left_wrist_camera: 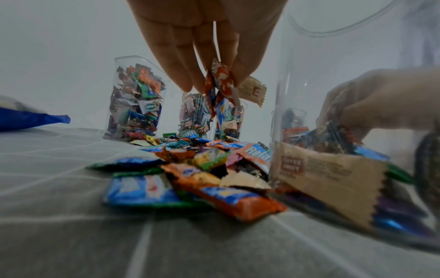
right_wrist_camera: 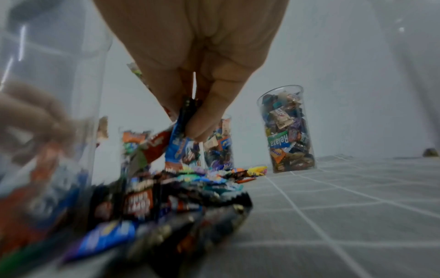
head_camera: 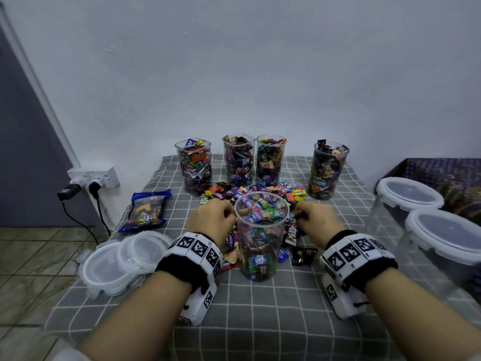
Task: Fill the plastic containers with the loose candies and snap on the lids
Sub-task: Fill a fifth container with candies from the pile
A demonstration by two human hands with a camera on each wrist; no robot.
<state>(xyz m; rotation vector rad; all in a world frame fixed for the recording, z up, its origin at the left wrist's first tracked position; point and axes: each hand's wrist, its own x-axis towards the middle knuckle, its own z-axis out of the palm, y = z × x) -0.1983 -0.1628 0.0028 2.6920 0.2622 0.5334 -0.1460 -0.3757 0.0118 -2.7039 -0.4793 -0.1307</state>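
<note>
A clear round container (head_camera: 261,238) nearly full of wrapped candies stands in front of me on the checked cloth. Loose candies (head_camera: 247,191) lie heaped behind and around it. My left hand (head_camera: 216,220) is just left of the container's rim and pinches several candies (left_wrist_camera: 220,84), orange and blue wrappers hanging from the fingertips. My right hand (head_camera: 316,221) is just right of the rim and pinches a dark and blue candy (right_wrist_camera: 184,120). Several filled lidless containers (head_camera: 195,166) stand in a row at the back.
A stack of clear lids (head_camera: 117,261) lies at the table's left edge, beside a blue snack bag (head_camera: 145,211). Two big lidded containers (head_camera: 442,238) stand at the right. A wall socket with plugs (head_camera: 91,181) is at the left.
</note>
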